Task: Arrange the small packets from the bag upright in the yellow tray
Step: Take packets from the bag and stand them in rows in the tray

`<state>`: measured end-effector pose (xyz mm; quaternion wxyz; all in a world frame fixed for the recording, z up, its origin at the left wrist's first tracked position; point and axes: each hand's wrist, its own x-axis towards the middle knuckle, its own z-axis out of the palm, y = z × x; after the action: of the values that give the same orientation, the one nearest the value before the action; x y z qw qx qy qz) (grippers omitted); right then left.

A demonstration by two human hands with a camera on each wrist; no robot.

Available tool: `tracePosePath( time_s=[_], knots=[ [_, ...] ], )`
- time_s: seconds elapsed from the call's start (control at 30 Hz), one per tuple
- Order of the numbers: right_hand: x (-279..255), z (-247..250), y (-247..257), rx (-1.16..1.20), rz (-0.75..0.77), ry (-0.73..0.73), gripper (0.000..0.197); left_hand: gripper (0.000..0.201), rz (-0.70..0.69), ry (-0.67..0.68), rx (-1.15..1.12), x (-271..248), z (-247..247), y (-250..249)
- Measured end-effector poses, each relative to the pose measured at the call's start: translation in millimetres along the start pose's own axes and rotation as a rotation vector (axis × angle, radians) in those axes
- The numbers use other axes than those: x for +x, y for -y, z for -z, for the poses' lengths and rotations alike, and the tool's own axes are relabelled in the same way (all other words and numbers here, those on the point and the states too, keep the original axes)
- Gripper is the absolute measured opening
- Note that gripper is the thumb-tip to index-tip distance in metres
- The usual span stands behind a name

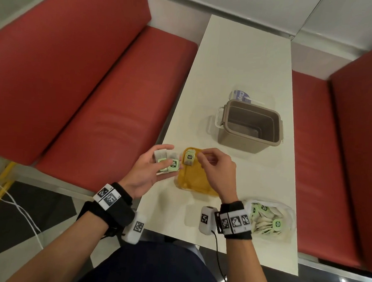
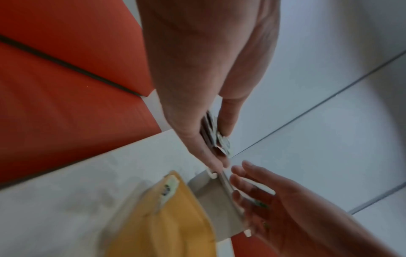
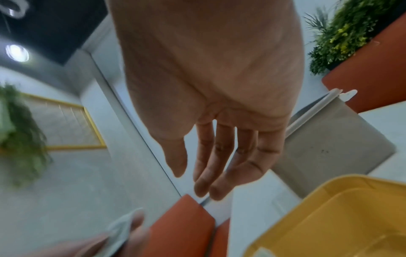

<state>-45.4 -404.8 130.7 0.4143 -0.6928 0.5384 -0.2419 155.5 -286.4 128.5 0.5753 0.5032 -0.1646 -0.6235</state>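
My left hand (image 1: 168, 156) hovers just left of the yellow tray (image 1: 198, 184) and grips a small stack of green-labelled packets (image 1: 172, 164). The left wrist view shows the thumb pressing these packets (image 2: 219, 137) against the fingers. My right hand (image 1: 201, 157) is above the tray's far end with relaxed fingers (image 3: 208, 173) holding nothing. A few packets (image 1: 189, 158) stand upright in the tray's far-left corner. The clear bag (image 1: 284, 213), with several more packets inside, lies on the table to the right of my right wrist.
An open grey lidless container (image 1: 228, 143) stands on the white table (image 1: 238, 63) beyond the tray, with a blue-and-white pack (image 1: 240, 95) behind it. Red bench seats (image 1: 96, 103) flank the table on both sides. A white tagged device (image 1: 205, 219) lies near the table's front edge.
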Motion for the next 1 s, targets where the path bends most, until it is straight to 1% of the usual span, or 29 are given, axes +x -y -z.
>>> tracePosePath(
  time_s=[0.07, 0.13, 0.17, 0.23, 0.33, 0.4, 0.53, 0.6, 0.63, 0.67, 0.73, 0.8, 0.83, 0.9, 1.0],
  knots=[
    [-13.0, 6.8, 13.7, 0.137, -0.025, 0.100, 0.020, 0.042, -0.031, -0.018, -0.056, 0.0, -7.1, -2.0],
    [-22.7, 6.3, 24.0, 0.254, -0.095, 0.218, 0.030, 0.041, -0.058, -0.023, -0.106, 1.4, -15.4, -3.4],
    [-26.0, 4.0, 27.8, 0.286, -0.124, 0.249, 0.033, 0.040, -0.068, -0.014, -0.119, 1.8, -20.2, -4.5],
    [-29.1, -2.5, 31.4, 0.334, -0.156, 0.237, 0.036, 0.037, -0.089, 0.009, -0.130, 2.4, -28.8, -4.2],
    [-28.2, -9.9, 29.9, 0.378, -0.152, 0.181, 0.029, 0.039, -0.124, 0.027, -0.150, 3.6, -36.8, -0.4],
    [-26.7, -11.6, 27.9, 0.400, -0.159, 0.183, 0.026, 0.041, -0.135, 0.025, -0.171, 4.3, -38.7, 1.9],
    [-21.2, -3.2, 25.1, 0.474, -0.185, 0.197, 0.026, 0.047, -0.116, -0.022, -0.212, 5.5, -34.4, 3.3],
    [-14.8, 5.5, 22.5, 0.454, -0.157, 0.175, 0.021, 0.046, -0.082, -0.041, -0.222, 5.9, -28.9, 4.2],
    [-11.0, 10.3, 21.6, 0.403, -0.121, 0.163, 0.018, 0.044, -0.054, -0.061, -0.219, 6.0, -26.0, 4.6],
    [-6.2, 14.6, 19.7, 0.295, -0.067, 0.146, 0.015, 0.042, -0.023, -0.081, -0.209, 6.4, -23.3, 5.3],
    [4.0, 22.2, 15.9, -0.036, 0.081, 0.133, 0.010, 0.033, 0.028, -0.099, -0.162, 7.9, -19.3, 8.0],
    [12.8, 27.8, 15.6, -0.327, 0.214, 0.184, 0.007, 0.027, 0.060, -0.102, -0.102, 10.3, -17.2, 12.4],
    [16.4, 30.0, 16.6, -0.426, 0.255, 0.229, 0.009, 0.027, 0.072, -0.100, -0.070, 11.5, -16.9, 14.9],
    [21.3, 33.8, 20.6, -0.510, 0.307, 0.318, 0.015, 0.030, 0.080, -0.077, 0.001, 13.3, -18.1, 18.8],
    [26.7, 36.8, 25.8, -0.519, 0.387, 0.413, 0.018, 0.038, 0.062, 0.020, 0.133, 16.4, -21.0, 24.2]
  ],
)
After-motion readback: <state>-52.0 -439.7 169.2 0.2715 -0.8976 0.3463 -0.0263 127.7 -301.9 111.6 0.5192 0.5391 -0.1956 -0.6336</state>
